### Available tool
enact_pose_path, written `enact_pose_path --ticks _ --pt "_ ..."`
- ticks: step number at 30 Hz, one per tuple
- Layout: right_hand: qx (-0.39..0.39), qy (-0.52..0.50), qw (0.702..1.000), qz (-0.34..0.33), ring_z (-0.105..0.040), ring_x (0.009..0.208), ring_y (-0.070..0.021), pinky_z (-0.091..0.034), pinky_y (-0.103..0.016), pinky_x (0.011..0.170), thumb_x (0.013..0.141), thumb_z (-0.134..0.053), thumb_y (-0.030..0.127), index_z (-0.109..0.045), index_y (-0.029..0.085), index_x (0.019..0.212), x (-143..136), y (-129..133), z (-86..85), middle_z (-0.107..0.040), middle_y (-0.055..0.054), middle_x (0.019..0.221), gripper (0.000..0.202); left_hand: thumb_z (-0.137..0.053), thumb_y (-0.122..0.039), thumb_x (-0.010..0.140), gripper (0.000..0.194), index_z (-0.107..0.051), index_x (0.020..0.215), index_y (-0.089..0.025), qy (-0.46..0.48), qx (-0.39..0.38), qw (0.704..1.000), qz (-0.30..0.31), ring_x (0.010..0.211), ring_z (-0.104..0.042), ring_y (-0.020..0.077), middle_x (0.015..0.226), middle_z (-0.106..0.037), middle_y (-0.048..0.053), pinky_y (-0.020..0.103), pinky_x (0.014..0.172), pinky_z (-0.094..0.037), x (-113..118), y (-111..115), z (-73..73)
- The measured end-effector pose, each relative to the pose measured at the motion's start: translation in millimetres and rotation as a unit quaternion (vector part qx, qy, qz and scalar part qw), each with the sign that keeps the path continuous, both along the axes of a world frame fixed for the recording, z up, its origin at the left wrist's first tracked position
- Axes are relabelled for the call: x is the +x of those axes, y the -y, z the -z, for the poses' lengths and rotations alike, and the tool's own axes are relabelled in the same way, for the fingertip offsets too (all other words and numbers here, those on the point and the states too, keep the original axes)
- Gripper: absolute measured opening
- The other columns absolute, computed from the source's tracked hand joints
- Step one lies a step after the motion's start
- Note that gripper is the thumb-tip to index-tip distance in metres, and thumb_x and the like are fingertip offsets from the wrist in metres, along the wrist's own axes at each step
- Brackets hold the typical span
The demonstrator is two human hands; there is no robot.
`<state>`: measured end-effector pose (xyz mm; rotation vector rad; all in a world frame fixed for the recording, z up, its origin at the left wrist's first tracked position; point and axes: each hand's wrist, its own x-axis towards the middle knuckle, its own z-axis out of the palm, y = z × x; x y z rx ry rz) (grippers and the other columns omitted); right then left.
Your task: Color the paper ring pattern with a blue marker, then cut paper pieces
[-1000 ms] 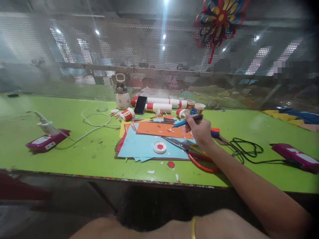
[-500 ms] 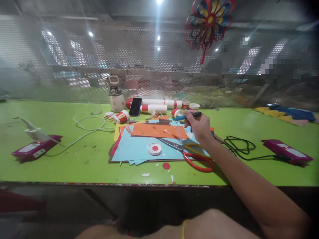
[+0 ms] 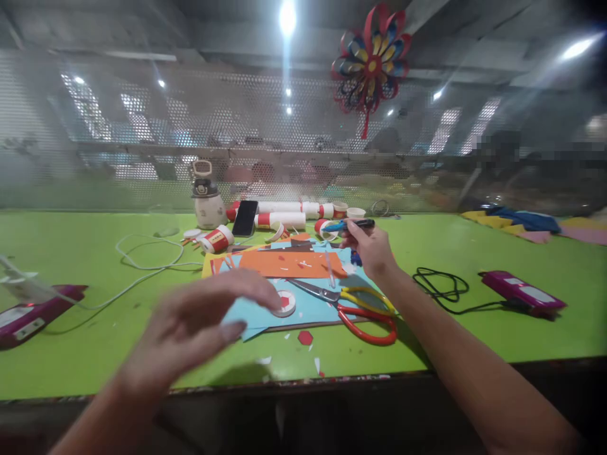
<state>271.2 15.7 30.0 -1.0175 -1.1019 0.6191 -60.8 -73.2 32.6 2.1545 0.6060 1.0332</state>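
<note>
My right hand point(image 3: 372, 249) is closed on a blue marker with a black end point(image 3: 336, 226), held above the back right of the paper stack. My left hand point(image 3: 203, 322), somewhat blurred, reaches in over the lower left of the light blue paper point(image 3: 308, 309), thumb and fingers apart, nothing between them. Its fingertips overlap the left rim of a round white disc with a red hexagon point(image 3: 286, 303). Scissors with one yellow and one red handle point(image 3: 332, 295) lie on the paper. An orange strip point(image 3: 289, 263) rests behind them.
Behind the papers are a phone point(image 3: 245, 218), a bottle point(image 3: 209, 205), paper cups point(image 3: 217, 239) and white tubes point(image 3: 282, 220). Purple power strips point(image 3: 521, 292) with cables lie at both sides. A red hexagon point(image 3: 305, 338) and scraps sit near the table's front edge.
My left hand has come in from below, up to the white disc. The right hand still grips the marker, now tilted flatter. The camera view has shifted.
</note>
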Motion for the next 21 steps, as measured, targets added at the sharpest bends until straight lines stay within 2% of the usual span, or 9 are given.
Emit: enact_pose_path --ticks 1,3,5,8,10,13,17,21 --pt "-0.005 -0.002 1.0 0.015 -0.06 0.06 -0.0085 -0.054 -0.024 0.056 0.095 -0.059 0.03 -0.063 0.013 0.101 5 -2 -1.4 -0.064 0.001 0.08 0.019 -0.059 -0.037 0.087 0.022 -0.069 0.107 -0.034 -0.002 -0.035 0.999 0.026 0.108 -0.064 0.0285 0.106 -0.072 0.001 0.044 0.094 -0.053 5 -22 -14.3" --pt "-0.017 -0.003 0.999 0.052 -0.06 0.062 -0.0091 -0.053 -0.024 0.056 0.096 -0.058 0.033 -0.062 0.013 0.102 18 -7 -6.1 -0.064 0.0 0.084 0.021 -0.063 -0.036 0.083 0.034 -0.065 0.117 -0.034 -0.044 -0.105 0.993 0.038 0.111 -0.063 0.0268 0.116 -0.069 0.001 0.041 0.095 -0.053 9 -64 -30.3" --pt "-0.034 0.002 0.995 0.09 -0.062 0.065 -0.0101 -0.054 -0.025 0.058 0.096 -0.057 0.035 -0.062 0.013 0.104 31 -13 -13.7 -0.065 -0.001 0.088 0.024 -0.066 -0.036 0.079 0.047 -0.062 0.125 -0.026 -0.066 -0.124 0.989 0.036 0.118 -0.06 0.0303 0.121 -0.068 0.008 0.043 0.096 -0.052 8 -97 -29.6" --pt "-0.06 0.028 0.989 0.133 -0.065 0.073 -0.0128 -0.056 -0.029 0.063 0.095 -0.057 0.035 -0.062 0.014 0.108 49 -26 -28.3 -0.066 -0.004 0.096 0.025 -0.067 -0.037 0.077 0.066 -0.048 0.138 -0.024 -0.114 -0.172 0.976 0.067 0.124 -0.057 0.0316 0.136 -0.058 0.014 0.044 0.1 -0.05 11 -124 -12.6" --pt "-0.074 0.057 0.983 0.155 -0.066 0.079 -0.0147 -0.057 -0.032 0.068 0.094 -0.059 0.034 -0.062 0.014 0.11 59 -36 -36.7 -0.066 -0.005 0.101 0.026 -0.068 -0.038 0.077 0.072 -0.042 0.143 -0.027 -0.16 -0.171 0.967 0.103 0.128 -0.055 0.0315 0.144 -0.052 0.013 0.044 0.105 -0.046 17 -128 -1.8" --pt "-0.095 0.105 0.972 0.189 -0.066 0.087 -0.0169 -0.057 -0.035 0.074 0.094 -0.06 0.033 -0.061 0.015 0.114 72 -52 -41.6 -0.066 -0.006 0.108 0.027 -0.073 -0.038 0.073 0.074 -0.045 0.141 -0.031 -0.228 -0.12 0.955 0.146 0.131 -0.051 0.0336 0.15 -0.047 0.01 0.044 0.106 -0.045 25 -120 7.7" --pt "-0.119 0.174 0.949 0.236 -0.066 0.092 -0.0187 -0.057 -0.038 0.077 0.094 -0.06 0.034 -0.06 0.015 0.117 90 -69 -38.3 -0.065 -0.007 0.113 0.03 -0.07 -0.031 0.069 0.076 -0.047 0.14 -0.037 -0.25 -0.065 0.961 0.103 0.129 -0.051 0.0361 0.148 -0.05 0.004 0.049 0.107 -0.043 26 -104 14.6" --pt "-0.151 0.249 0.917 0.273 -0.066 0.093 -0.0189 -0.057 -0.038 0.078 0.094 -0.06 0.033 -0.06 0.015 0.118 106 -90 -37.2 -0.065 -0.008 0.114 0.03 -0.071 -0.029 0.065 0.078 -0.049 0.139 -0.037 -0.26 -0.075 0.961 0.054 0.13 -0.049 0.037 0.146 -0.052 0.003 0.05 0.109 -0.04 23 -94 20.2"
